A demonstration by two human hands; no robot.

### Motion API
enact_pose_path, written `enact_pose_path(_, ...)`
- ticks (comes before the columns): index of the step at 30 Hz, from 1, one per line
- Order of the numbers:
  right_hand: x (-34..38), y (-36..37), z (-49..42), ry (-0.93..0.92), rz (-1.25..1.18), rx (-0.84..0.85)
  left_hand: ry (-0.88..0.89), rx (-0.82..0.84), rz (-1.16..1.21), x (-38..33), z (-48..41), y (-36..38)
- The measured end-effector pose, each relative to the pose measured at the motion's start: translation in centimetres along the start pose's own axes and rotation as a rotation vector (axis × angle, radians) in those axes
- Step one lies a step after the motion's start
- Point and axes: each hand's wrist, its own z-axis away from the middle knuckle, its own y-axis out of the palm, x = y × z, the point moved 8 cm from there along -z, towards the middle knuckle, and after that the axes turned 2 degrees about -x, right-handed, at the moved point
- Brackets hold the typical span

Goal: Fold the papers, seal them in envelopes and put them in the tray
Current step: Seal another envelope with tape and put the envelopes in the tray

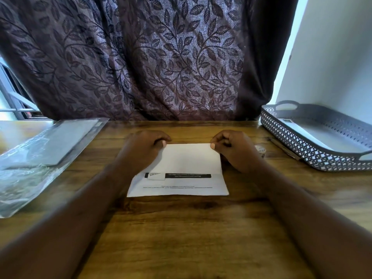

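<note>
Head: L hand (144, 150), R hand (237, 152), fingers (161, 137) in pinch on 1 paper (187, 160); 1 tray (298, 143).

I count two hands in my feed: one left hand (141, 150) and one right hand (237, 152). Between them lies one sheet of paper (181, 160), folded so that two layers show. There is one worktop (181, 228). At its right stands one grey tray (302, 146) holding a flat white item (314, 135); whether that is a single piece or several stacked, I cannot tell. Just beside the tray I count one pen (283, 148) and one small roll (260, 151), too blurred to name. At the left lies one clear plastic packet (40, 158); the number of grey sheets inside it is hidden. One curtain (141, 57) hangs behind.
</note>
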Motion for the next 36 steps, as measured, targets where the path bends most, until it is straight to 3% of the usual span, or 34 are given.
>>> enact_pose_path(9,4.6,2.4,1.0,-0.184,-0.068,0.025,0.268,0.023,-0.020,-6.8,1.1,0.7)
enact_pose_path(14,3.8,2.3,0.7,-0.148,-0.074,0.046,0.220,0.043,-0.021,-6.0,1.2,0.2)
enact_pose_path(24,-0.2,-0.7,-0.2,-0.043,-0.044,-0.066,0.008,0.071,0.054,-0.1,-0.3,0.0)
enact_pose_path(30,-1.5,-1.4,-0.5,0.018,-0.013,-0.096,-0.020,0.036,0.086,1.8,-0.5,-0.4)
enact_pose_path(36,-2.2,-1.7,-0.6,0.052,-0.012,-0.117,-0.210,0.069,0.221,4.1,0.0,-0.1)
